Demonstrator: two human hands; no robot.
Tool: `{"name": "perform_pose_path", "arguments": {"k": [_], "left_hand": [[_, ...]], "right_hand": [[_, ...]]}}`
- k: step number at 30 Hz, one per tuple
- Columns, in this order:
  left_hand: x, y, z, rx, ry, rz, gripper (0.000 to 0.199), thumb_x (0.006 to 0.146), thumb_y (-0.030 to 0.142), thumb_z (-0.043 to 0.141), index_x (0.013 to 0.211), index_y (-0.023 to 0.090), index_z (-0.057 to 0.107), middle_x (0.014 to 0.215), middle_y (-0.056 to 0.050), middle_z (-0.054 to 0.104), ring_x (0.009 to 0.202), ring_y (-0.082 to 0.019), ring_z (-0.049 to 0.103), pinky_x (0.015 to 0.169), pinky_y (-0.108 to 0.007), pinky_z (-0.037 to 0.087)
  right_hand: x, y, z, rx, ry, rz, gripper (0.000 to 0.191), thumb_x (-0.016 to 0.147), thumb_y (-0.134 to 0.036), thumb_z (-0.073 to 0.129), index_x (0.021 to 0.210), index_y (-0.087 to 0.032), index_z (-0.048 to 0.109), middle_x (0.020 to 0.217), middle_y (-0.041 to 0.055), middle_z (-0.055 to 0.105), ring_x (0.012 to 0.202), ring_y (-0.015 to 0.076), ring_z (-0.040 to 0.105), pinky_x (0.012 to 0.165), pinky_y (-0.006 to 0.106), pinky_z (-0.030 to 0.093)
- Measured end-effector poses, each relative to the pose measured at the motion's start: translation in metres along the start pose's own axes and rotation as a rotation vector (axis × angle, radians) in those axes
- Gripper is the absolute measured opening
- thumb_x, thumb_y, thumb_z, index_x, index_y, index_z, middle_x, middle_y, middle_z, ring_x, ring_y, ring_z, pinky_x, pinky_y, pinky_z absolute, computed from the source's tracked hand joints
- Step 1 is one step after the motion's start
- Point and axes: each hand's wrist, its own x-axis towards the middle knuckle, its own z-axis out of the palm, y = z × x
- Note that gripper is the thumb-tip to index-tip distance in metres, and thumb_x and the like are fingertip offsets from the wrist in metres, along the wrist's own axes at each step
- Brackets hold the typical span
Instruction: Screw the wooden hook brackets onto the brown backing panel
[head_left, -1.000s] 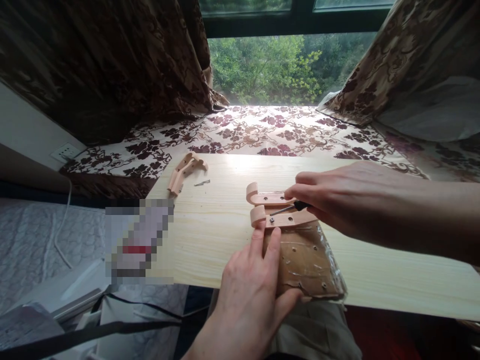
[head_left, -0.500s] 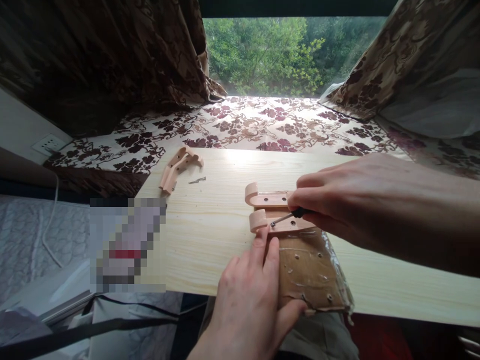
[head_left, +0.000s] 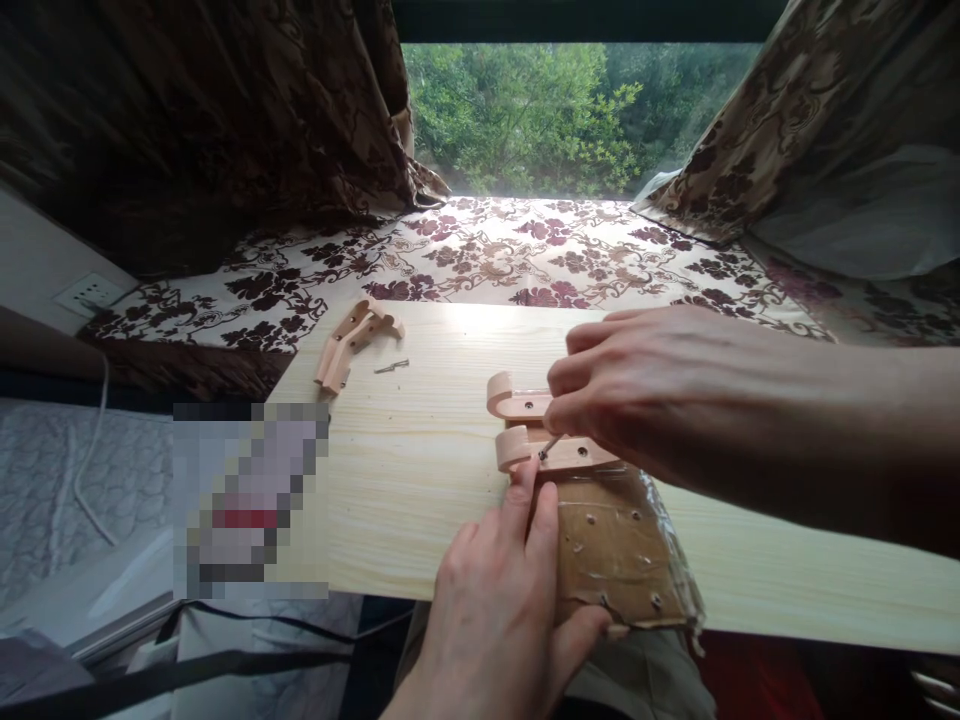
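My right hand is closed around a screwdriver, whose handle is hidden by the fingers. The metal shaft slants down to a screw in the nearer wooden hook. My left hand holds a flat brown cardboard piece wrapped in clear plastic, its thumb along the near edge. The left index fingertip touches the nearer hook beside the screw. A second wooden hook lies parallel just beyond, partly covered by my right hand. Several screw points or holes dot the cardboard.
Loose wooden hooks lie at the far left of the pale wooden tabletop, beside small screws. A blurred-out item rests at the left edge. Patterned cloth covers the window ledge behind.
My right hand has shifted left and tipped the screwdriver steeper, covering its dark handle. The tip stays at the same screw. My left hand keeps its place on the cardboard.
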Motion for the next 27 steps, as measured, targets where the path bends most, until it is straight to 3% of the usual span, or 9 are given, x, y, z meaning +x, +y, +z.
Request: {"name": "perform_pose_path", "arguments": {"k": [3,7,15,22,27], "left_hand": [[0.001,0.001,-0.003,-0.02,-0.072,-0.025,0.086,0.071,0.043,0.074,0.142,0.012,0.036,0.155,-0.019,0.018,0.114,-0.036,0.057,0.089,-0.051,0.051],[0.002,0.003,-0.004,-0.026,-0.092,-0.048,0.083,0.072,0.041,0.074,0.14,0.011,0.037,0.155,-0.019,0.016,0.116,-0.037,0.056,0.09,-0.052,0.051],[-0.002,-0.003,0.004,0.007,0.044,0.045,0.079,0.07,0.032,0.075,0.137,0.011,0.038,0.151,-0.023,0.027,0.109,-0.035,0.061,0.084,-0.05,0.055],[-0.006,-0.005,0.006,0.059,0.062,0.063,0.073,0.075,0.034,0.069,0.137,0.014,0.036,0.156,-0.016,0.019,0.115,-0.033,0.057,0.089,-0.047,0.054],[-0.006,-0.004,0.004,0.046,0.032,0.035,0.072,0.076,0.036,0.069,0.137,0.015,0.038,0.156,-0.014,0.018,0.116,-0.033,0.056,0.091,-0.047,0.053]], "right_hand": [[0.007,0.005,-0.003,-0.068,-0.195,-0.19,0.015,0.083,-0.015,0.058,0.071,-0.022,0.062,0.072,0.0015,0.062,0.065,0.0163,0.051,0.063,0.033,0.036],[0.006,0.013,-0.005,-0.068,-0.161,-0.173,0.013,0.085,-0.015,0.054,0.077,-0.023,0.06,0.079,0.0024,0.061,0.069,0.0169,0.05,0.066,0.034,0.038],[-0.001,0.011,-0.008,-0.026,-0.064,-0.218,0.014,0.086,-0.014,0.05,0.083,-0.022,0.06,0.089,0.0027,0.061,0.078,0.0167,0.052,0.068,0.032,0.039],[0.008,0.012,-0.011,-0.063,-0.146,-0.183,0.016,0.088,-0.013,0.046,0.075,-0.018,0.053,0.072,0.0014,0.055,0.06,0.0122,0.042,0.055,0.03,0.033],[0.009,0.005,-0.013,-0.113,-0.146,-0.119,0.012,0.084,-0.013,0.05,0.076,-0.018,0.056,0.072,0.0007,0.055,0.057,0.0119,0.041,0.052,0.031,0.03]]}}
